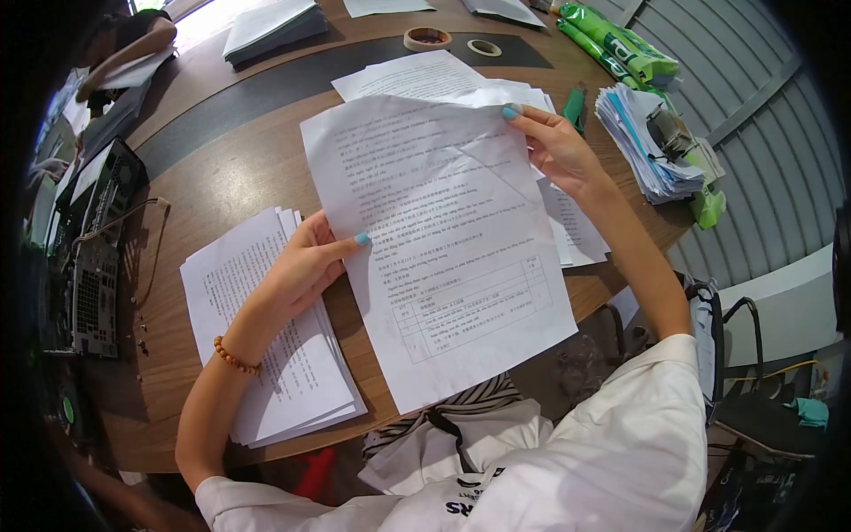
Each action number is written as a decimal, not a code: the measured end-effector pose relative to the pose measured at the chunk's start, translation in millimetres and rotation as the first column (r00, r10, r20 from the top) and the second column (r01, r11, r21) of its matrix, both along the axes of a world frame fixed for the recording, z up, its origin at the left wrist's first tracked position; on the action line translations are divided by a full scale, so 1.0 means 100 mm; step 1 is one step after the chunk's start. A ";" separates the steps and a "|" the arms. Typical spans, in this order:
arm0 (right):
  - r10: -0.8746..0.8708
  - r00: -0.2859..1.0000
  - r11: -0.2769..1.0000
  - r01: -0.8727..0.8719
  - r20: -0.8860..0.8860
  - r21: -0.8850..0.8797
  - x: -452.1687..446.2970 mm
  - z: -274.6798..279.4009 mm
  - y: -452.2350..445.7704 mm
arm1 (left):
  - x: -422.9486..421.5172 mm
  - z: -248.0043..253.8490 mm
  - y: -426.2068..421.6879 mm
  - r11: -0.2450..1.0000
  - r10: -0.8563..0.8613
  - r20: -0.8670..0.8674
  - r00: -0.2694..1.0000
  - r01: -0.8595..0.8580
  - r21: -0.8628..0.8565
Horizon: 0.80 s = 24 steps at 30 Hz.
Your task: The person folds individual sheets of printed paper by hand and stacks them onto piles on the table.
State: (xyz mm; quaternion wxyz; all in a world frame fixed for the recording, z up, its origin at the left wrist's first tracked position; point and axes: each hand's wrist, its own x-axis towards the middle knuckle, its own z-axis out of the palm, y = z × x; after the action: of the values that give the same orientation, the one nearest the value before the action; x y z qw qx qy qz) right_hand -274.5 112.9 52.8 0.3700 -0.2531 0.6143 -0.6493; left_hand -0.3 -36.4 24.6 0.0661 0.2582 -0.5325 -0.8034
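Note:
A printed sheet of paper [434,222], with text and a small table near its bottom, is held up in front of me. My left hand [310,257] pinches its left edge, thumb on the front. At the upper right corner my right hand [554,146] grips the sheet between thumb and fingers. Creases run across that corner. Beneath my left forearm lies a stack of printed pages [292,372] on the wooden table. Behind the held sheet, more printed papers [408,75] are spread out, partly hidden by it.
An opened computer case [89,257] stands at the left. Two tape rolls, one brown [427,39] and one pale [484,48], lie at the back. To the right are a thick clipped paper pile [651,146], a green cutter [574,106] and green packages [616,44]. Another person [133,49] sits far left.

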 end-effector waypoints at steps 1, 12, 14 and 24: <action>0.062 0.997 0.993 -0.065 -0.035 -0.097 -0.09 -0.06 0.01 | 0.00 0.00 0.00 1.000 -0.010 -0.010 1.000 0.010 0.002; 0.055 0.966 0.987 -0.091 -0.254 -0.131 -0.04 -0.09 0.24 | 0.02 -0.05 -0.02 0.996 -0.066 0.004 0.998 0.066 -0.061; 0.115 0.964 0.993 -0.113 -0.238 0.023 0.03 -0.04 0.25 | 0.03 -0.05 -0.01 0.993 -0.020 0.024 0.999 0.023 -0.116; 0.196 0.880 0.980 -0.164 -0.432 0.111 0.19 0.02 0.09 | 0.03 -0.05 0.00 0.996 -0.086 -0.181 0.980 0.085 -0.010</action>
State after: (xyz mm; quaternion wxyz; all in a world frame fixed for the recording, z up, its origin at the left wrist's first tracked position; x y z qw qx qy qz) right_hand -255.1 121.6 55.0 0.2888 -0.4363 0.6786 -0.5155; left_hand 2.4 -36.5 19.2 0.0798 0.1610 -0.5357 -0.8251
